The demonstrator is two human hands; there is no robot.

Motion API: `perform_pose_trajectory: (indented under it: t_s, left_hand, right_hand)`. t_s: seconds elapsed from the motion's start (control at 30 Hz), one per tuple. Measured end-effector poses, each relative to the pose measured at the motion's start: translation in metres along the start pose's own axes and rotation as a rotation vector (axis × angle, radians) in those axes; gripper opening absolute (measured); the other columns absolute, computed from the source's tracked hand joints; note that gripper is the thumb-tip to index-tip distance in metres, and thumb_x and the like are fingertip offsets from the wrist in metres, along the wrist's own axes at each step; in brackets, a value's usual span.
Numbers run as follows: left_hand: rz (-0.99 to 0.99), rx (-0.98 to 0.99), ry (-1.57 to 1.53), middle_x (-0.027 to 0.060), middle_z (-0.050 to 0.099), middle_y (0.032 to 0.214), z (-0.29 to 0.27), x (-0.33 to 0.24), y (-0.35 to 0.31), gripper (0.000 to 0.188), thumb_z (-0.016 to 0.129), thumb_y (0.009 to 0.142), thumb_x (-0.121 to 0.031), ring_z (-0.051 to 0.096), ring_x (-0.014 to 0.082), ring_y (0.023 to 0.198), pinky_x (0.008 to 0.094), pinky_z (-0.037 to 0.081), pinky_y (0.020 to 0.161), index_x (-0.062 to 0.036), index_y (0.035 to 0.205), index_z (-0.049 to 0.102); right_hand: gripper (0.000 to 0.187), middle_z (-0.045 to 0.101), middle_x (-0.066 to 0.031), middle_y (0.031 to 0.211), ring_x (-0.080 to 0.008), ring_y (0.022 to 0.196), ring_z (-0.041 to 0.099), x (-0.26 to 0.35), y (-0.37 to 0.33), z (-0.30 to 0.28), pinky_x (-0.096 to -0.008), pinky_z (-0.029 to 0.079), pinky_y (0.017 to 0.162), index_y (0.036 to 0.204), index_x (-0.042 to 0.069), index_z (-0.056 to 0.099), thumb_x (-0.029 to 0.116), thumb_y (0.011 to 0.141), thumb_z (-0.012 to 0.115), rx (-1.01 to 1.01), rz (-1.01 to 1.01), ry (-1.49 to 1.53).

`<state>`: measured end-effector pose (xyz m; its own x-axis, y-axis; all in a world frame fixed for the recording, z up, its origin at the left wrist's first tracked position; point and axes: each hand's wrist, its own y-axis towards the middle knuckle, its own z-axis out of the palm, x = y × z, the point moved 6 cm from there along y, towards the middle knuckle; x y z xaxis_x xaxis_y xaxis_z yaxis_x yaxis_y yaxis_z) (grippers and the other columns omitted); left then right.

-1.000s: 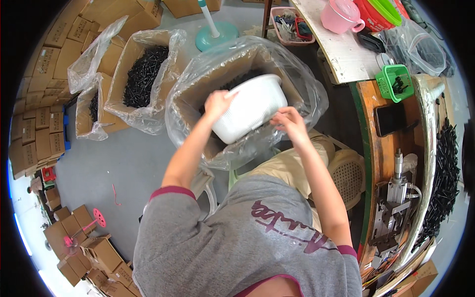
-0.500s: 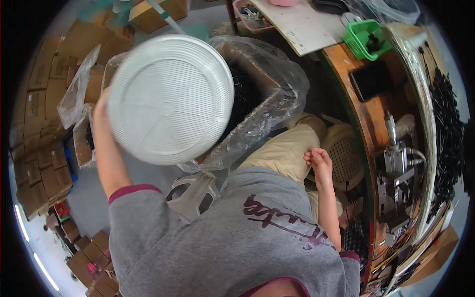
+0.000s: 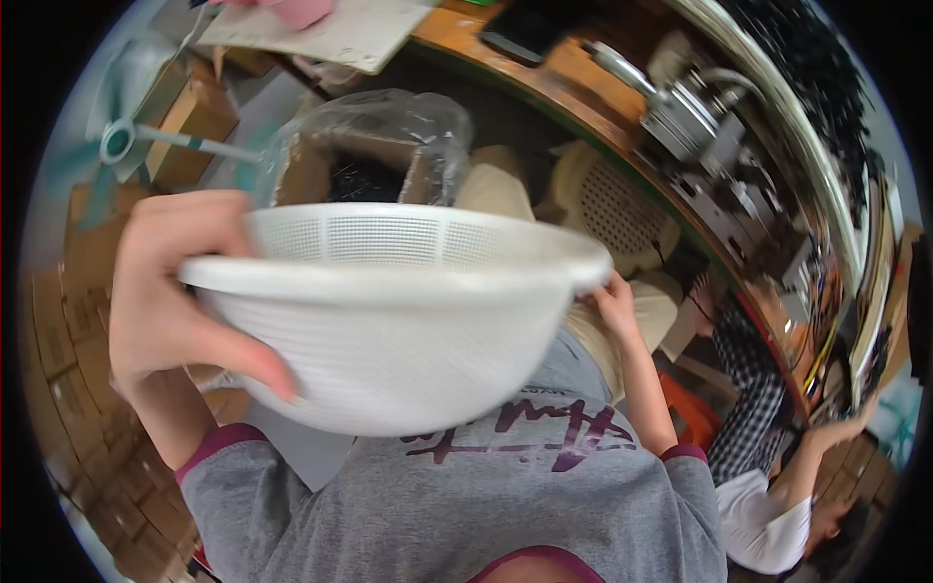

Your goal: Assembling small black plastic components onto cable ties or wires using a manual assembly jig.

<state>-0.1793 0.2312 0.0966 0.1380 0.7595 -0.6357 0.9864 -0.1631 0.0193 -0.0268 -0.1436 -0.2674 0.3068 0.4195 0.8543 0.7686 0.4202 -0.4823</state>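
Observation:
A white plastic basket bowl (image 3: 408, 311) with a fine mesh wall fills the middle of the view, held close to the camera and level. My left hand (image 3: 180, 291) grips its left rim, thumb curled over the outside. My right hand (image 3: 614, 296) touches the bowl's right edge, mostly hidden behind it. Behind the bowl stands a cardboard box lined with a clear plastic bag (image 3: 389, 146), dark small parts inside. What lies inside the bowl is hidden.
A wooden workbench (image 3: 544, 68) curves along the top right with a metal machine (image 3: 680, 107) and a heap of black parts (image 3: 807, 68). A beige plastic chair (image 3: 612, 204) is below me. Another person in a checked sleeve (image 3: 758, 389) works at lower right. Cardboard boxes (image 3: 78, 360) line the left.
The bowl came up from the lined box, swung left showing its underside, and is now level in front of the camera. My right hand left it, then came back to its edge.

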Motion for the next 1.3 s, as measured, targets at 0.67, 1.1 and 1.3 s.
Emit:
perform_pose_trajectory:
  t_s: [0.67, 1.1, 1.3]
  left_hand:
    - [0.467, 0.322, 0.247, 0.0045, 0.053, 0.075, 0.233, -0.047, 0.146, 0.033, 0.080, 0.065, -0.032, 0.061, 0.0236, 0.075, 0.0378, 0.048, 0.065, -0.0088, 0.072, 0.058]
    - [0.652, 0.102, 0.361, 0.0006, 0.051, 0.085, 0.375, 0.021, 0.158, 0.007, 0.060, 0.073, -0.016, 0.054, 0.0171, 0.082, 0.0304, 0.044, 0.067, -0.0122, 0.076, 0.055]
    - [0.682, 0.003, 0.391, 0.0035, 0.052, 0.088, 0.421, 0.037, 0.195, 0.007, 0.059, 0.075, -0.017, 0.054, 0.0203, 0.086, 0.0344, 0.044, 0.069, -0.0123, 0.078, 0.055]
  right_hand:
    - [0.046, 0.047, -0.0252, 0.139, -0.0439, 0.113, 0.058, -0.115, 0.122, -0.153, -0.0501, 0.052, 0.091, 0.136, 0.013, 0.050, 0.028, 0.093, 0.053, -0.609, -0.070, -0.823]
    - [0.026, 0.062, -0.0166, 0.104, -0.0319, 0.086, 0.062, 0.041, -0.059, -0.122, -0.0415, 0.049, 0.073, 0.109, -0.002, 0.059, 0.003, 0.085, 0.069, -0.940, -0.534, -0.479]
    - [0.031, 0.062, -0.0123, 0.092, -0.0296, 0.077, 0.060, 0.075, -0.067, -0.071, -0.0391, 0.048, 0.070, 0.110, 0.001, 0.062, 0.004, 0.081, 0.072, -0.763, -0.651, -0.747]
